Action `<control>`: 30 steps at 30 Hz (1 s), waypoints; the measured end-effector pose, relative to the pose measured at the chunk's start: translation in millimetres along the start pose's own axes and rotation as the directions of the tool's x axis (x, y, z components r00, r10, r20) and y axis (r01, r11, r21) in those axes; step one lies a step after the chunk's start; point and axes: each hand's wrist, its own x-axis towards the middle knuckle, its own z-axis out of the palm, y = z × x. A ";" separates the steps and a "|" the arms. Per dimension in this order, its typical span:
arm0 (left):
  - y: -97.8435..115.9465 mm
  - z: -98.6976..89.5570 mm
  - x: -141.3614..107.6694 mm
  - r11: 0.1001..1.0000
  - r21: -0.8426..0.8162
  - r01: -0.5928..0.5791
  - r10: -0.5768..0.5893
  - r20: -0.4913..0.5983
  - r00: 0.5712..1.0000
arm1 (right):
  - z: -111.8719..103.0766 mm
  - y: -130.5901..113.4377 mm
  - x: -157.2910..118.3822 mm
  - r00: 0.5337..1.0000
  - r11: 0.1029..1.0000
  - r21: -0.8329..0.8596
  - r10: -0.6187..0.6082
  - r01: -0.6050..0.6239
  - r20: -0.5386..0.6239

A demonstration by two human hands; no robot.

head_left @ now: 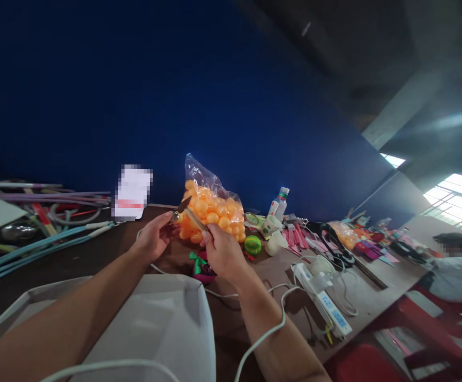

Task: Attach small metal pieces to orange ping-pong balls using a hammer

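Observation:
My left hand point(159, 236) is closed on a small dark, pointed piece point(184, 204), with its fingertips beside a shiny round bit. My right hand point(220, 249) grips a tan wooden stick point(196, 218) that slants up toward the left hand. Just behind both hands stands a clear plastic bag of orange balls point(215, 209). Below the hands lies a dark red item with a green bow point(199, 265). Whether the stick touches the dark piece cannot be made out.
A white box point(167, 329) lies under my forearms. White cables and a power strip point(330, 310) are at right, near a green ball point(252, 244) and a bottle point(281, 203). Rods and cords point(67, 233) fill the left. A person point(461, 276) sits far right.

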 end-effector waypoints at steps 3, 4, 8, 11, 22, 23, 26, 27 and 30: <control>0.5 1.0 -0.9 1.000 0.001 -0.002 0.002 0.000 1.000 | 1.9 2.2 0.6 1.000 1.000 -0.005 0.001 -0.001 0.015; 0.8 1.9 -1.6 1.000 -0.001 0.003 -0.003 -0.004 1.000 | 2.5 2.8 1.0 1.000 1.000 0.002 -0.005 0.005 0.012; 1.5 4.5 -3.7 1.000 -0.008 0.007 -0.008 -0.031 0.999 | 3.4 3.6 1.7 1.000 0.999 0.030 -0.023 0.024 -0.020; 1.3 4.2 -3.4 1.000 -0.008 0.012 -0.013 -0.032 0.999 | 3.4 3.1 1.5 1.000 1.000 0.023 -0.017 0.017 -0.003; -0.4 2.5 -0.1 1.000 -0.008 0.008 -0.008 -0.039 0.999 | 3.4 2.9 0.7 1.000 1.000 -0.011 -0.013 0.013 0.015; -0.6 2.2 0.2 1.000 -0.008 0.005 -0.006 -0.046 0.999 | 3.1 2.5 0.5 1.000 1.000 -0.005 -0.012 0.012 0.012; -0.6 1.5 0.6 1.000 -0.001 0.006 -0.006 -0.035 0.999 | 2.8 1.3 0.0 1.000 1.000 -0.007 -0.007 0.007 0.013; -0.4 1.6 0.6 1.000 0.002 0.009 -0.009 -0.021 1.000 | 2.8 1.0 -0.2 1.000 1.000 -0.012 -0.004 0.005 0.017; 0.2 2.4 0.4 1.000 0.005 0.015 -0.015 -0.005 1.000 | 3.2 0.7 -0.6 1.000 1.000 -0.006 -0.013 0.014 0.022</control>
